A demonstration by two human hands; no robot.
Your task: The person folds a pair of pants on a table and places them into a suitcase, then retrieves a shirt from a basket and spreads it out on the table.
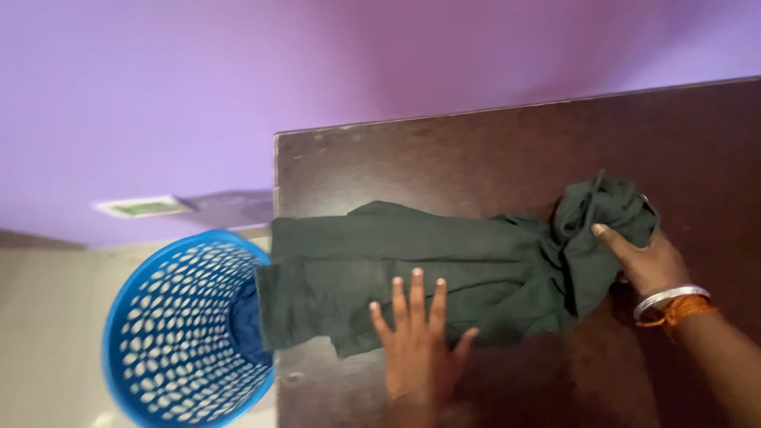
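On the dark wooden table (491,150) lies a dark green garment (444,265), spread long across the top, with one end hanging over the table edge above a blue perforated basket (170,333) that stands on the floor beside the purple wall (238,79). The left hand (420,341) rests flat on the cloth with fingers (416,297) stretched and spread, gripping nothing, while the right hand (646,261), with bangles (670,301) on its wrist, has its fingers closed around the bunched end of the garment.

Bare table (491,150) beyond dark garment (412,261) free; blue basket (158,333) blocks left edge.
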